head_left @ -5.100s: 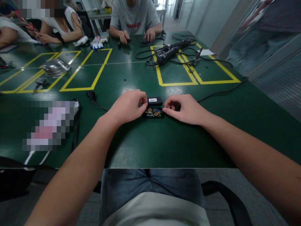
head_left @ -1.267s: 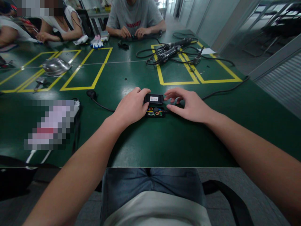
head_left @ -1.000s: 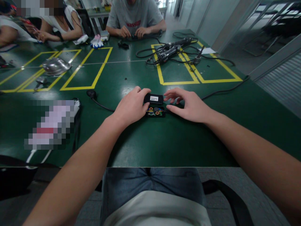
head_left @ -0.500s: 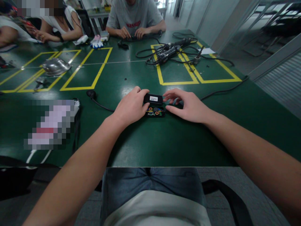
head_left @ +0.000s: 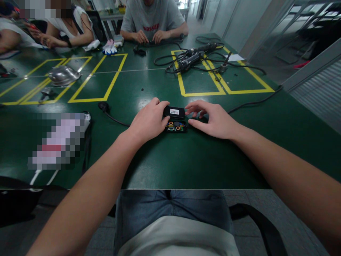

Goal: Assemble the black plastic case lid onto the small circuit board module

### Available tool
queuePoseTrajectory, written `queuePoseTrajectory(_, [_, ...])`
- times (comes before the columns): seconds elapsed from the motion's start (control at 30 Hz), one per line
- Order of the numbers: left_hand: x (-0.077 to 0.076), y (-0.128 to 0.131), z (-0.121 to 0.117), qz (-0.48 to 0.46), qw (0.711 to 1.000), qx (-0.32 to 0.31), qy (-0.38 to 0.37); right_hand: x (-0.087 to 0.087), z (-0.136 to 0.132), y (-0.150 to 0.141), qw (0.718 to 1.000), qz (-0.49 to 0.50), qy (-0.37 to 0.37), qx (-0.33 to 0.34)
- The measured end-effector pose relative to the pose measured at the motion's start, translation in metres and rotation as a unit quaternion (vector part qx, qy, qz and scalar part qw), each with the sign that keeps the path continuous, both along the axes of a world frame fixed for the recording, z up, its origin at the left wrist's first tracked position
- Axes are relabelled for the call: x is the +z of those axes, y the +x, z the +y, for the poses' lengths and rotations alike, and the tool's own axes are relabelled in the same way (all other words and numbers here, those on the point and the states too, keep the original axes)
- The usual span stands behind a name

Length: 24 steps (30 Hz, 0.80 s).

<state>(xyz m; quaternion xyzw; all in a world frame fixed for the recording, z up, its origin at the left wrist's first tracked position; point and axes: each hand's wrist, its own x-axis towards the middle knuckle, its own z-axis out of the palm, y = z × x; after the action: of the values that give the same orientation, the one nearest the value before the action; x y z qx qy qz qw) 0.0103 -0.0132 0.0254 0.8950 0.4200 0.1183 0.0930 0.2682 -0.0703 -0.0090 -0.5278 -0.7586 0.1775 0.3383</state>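
A black power adapter lies in two halves on the green table, between my hands. Its black plastic cover (head_left: 174, 112) bears a white label and sits just beyond the lower half. The circuit board (head_left: 176, 126) in the lower half shows orange coil rings and coloured wires. My left hand (head_left: 150, 119) grips the cover's left end, its thumb by the board's left edge. My right hand (head_left: 210, 119) is curved with thumb and fingers apart, close to the right end of both halves. Its fingertips hold nothing I can see. A plug (head_left: 103, 106) on a black cord (head_left: 117, 121) leads toward my left hand.
A blurred-out object with a dark strap (head_left: 86, 142) lies left. Power tools with cables (head_left: 190, 61) rest beyond, right of a metal bowl-like part (head_left: 64, 75). White-and-blue gloves (head_left: 109, 48) lie near a seated person (head_left: 154, 21). A cable (head_left: 253, 103) runs right.
My hands and both adapter halves stay practically still. A small red shape shows at the far right, beyond the table.
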Motion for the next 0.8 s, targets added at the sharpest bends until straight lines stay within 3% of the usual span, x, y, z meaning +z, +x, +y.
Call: queuePoseTrajectory(0.8, [-0.0001, 0.0004, 0.0, 0.008, 1.0, -0.001, 0.002, -0.0003, 0.0, 0.0003, 1.0, -0.001, 0.002, -0.003])
